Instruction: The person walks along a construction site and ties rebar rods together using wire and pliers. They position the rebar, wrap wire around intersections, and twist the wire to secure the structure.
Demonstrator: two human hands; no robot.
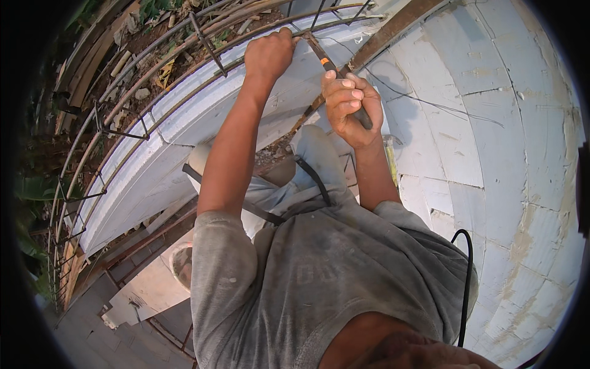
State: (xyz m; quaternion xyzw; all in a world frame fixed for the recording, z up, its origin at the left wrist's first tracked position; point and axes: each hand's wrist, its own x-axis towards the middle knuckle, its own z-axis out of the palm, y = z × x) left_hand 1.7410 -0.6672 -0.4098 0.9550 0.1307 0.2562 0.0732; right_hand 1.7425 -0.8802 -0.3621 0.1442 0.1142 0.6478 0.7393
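Note:
My right hand (pixel 353 109) is closed around the dark handles of what look like pincers (pixel 324 60) with an orange band. Their metal head meets the long steel bars on top of the white block wall (pixel 209 117). Just left of that head, my left hand (pixel 270 54) is closed at the upper rebar (pixel 239 40), its knuckles up. Whether its fingers wrap the bar or pinch a tie wire is hidden. Square stirrups (pixel 208 44) cross the bars along the wall.
A wooden plank (pixel 399 31) slants beyond my right hand. Thin loose wire (pixel 442 103) hangs against the pale block wall (pixel 485 141) on the right. Soil and leaves (pixel 163 74) lie behind the rebar. Lower left are scaffold bars (pixel 166 335), a board (pixel 147 286) and a round container (pixel 182 264).

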